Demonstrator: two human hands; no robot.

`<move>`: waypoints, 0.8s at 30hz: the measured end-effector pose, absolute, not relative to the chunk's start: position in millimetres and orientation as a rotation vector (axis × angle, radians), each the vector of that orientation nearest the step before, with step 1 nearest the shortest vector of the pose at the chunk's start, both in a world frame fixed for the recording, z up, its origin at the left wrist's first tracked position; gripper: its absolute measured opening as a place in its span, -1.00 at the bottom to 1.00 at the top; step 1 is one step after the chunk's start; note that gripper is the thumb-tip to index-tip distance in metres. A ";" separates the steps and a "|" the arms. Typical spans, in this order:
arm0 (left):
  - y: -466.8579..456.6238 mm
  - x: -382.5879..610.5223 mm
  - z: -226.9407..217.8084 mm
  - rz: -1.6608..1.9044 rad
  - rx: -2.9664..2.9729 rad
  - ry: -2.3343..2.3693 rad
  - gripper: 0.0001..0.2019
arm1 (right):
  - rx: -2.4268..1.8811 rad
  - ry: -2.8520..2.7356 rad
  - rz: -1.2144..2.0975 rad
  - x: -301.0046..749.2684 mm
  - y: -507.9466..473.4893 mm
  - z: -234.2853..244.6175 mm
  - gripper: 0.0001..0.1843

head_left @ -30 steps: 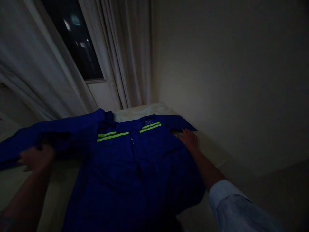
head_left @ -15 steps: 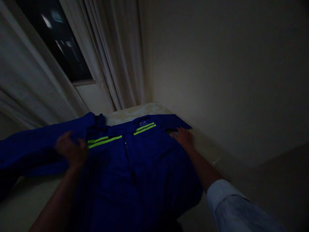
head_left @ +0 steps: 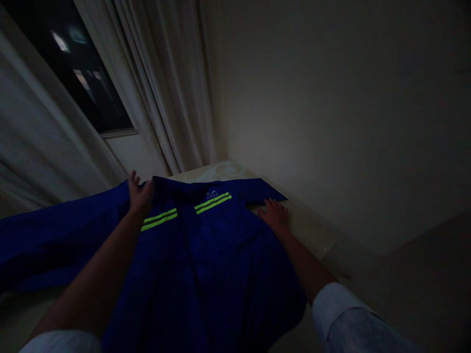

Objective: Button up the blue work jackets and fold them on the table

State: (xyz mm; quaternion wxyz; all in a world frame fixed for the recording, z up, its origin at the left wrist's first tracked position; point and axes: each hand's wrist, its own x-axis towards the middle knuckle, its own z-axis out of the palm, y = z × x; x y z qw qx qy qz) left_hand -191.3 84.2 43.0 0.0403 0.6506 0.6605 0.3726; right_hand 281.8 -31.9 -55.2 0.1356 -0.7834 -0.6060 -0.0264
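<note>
Blue work jacket (head_left: pixel 206 245) lay front-up on a pale bed (head_left: pixel 309 233).
The right hand (head_left: pixel 274 215) lay flat, fingers spread, at the work jacket's shoulder edge; the left hand (head_left: pixel 140 193) sat on the opposite shoulder by the collar, grip unclear in dim light. A curtain (head_left: pixel 165 98) hung beyond.

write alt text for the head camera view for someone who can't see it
A blue work jacket with neon yellow-green stripes lies front-up on a pale surface in a dim room. The person's left hand is at its collar and the right hand lies flat on the opposite shoulder. Pale curtains and a dark window are behind.
</note>
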 end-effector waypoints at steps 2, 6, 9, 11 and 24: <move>79.6 -190.7 41.3 1.271 1.950 1.901 -0.41 | -2.268 -1.765 -0.067 281.6 -33.2 -54.5 -0.35; 28.6 -183.5 -4.4 0.941 2.164 1.752 -0.43 | -2.266 -1.771 -0.053 281.7 -33.8 -53.7 -0.35; -14.8 -176.2 -34.4 0.624 2.277 1.787 -0.47 | -2.265 -1.762 -0.047 281.9 -33.0 -53.6 -0.35; -37.1 -171.2 -37.2 0.604 2.303 1.859 -0.47 | -2.258 -1.772 -0.036 282.0 -33.2 -52.6 -0.35; -382.8 -101.0 -29.9 0.649 1.711 1.188 -0.68 | -1.823 -1.595 -0.063 281.4 -39.9 -31.9 -0.44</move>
